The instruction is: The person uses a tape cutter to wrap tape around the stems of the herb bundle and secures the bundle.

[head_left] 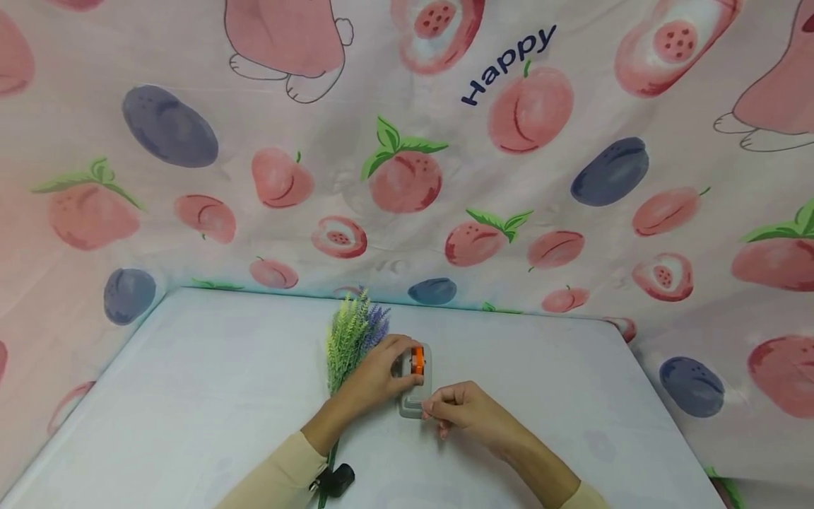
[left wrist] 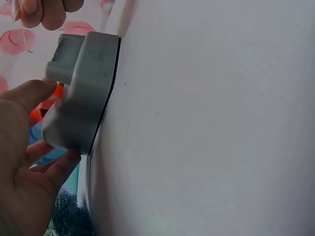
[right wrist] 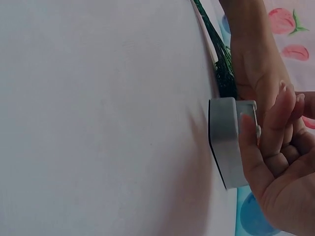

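A grey tape dispenser (head_left: 413, 408) with an orange tape hub (head_left: 417, 360) stands on the white table. My left hand (head_left: 379, 369) grips it from the left, thumb and fingers at the hub's two ends. In the left wrist view, fingertips (left wrist: 69, 160) also reach round the lower end of its grey body (left wrist: 91, 88). By the dispenser's near end, my right hand (head_left: 467, 411) has its thumb and forefinger pinched at the tape end; the thin tape itself hardly shows. The right wrist view has these curled fingers (right wrist: 278, 118) beside the dispenser (right wrist: 224, 128).
A bunch of artificial lavender (head_left: 348, 339), yellow-green and purple, lies to the left of the dispenser, partly under the left forearm. A small black object (head_left: 340, 481) is by its stems. Behind the table (head_left: 242, 367) hangs a fruit-print cloth (head_left: 356, 184).
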Tool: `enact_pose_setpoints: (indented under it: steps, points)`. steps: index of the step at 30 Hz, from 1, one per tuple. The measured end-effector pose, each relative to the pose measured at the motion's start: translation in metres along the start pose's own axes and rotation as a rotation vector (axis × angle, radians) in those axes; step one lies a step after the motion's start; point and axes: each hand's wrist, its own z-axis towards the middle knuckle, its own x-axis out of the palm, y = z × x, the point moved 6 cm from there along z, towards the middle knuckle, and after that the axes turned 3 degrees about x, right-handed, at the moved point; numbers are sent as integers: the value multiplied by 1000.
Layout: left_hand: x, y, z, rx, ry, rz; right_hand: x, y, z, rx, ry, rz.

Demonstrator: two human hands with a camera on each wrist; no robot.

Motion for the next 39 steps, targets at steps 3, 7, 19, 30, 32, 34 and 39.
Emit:
enact_pose_setpoints:
  steps: [3,7,19,30,32,34,39]
  points:
    - [0,0,3,-18,6,-14,1,1,1,-9,7,-12]
    - [0,1,5,-26,38,3,2,1,1,-7,2,-24]
    - [4,2,1,27,82,54,3,-6,-1,18,6,-9]
    - [1,2,4,-15,78,7,0,-5,-3,-4,16,-62]
    - [1,3,5,-10,91,12,1,-6,-2,-2,15,-60]
    - [1,3,6,-8,101,19,2,-7,-1,0,16,-63]
    - [3,4,4,-11,108,39,7,-9,0,5,36,-65]
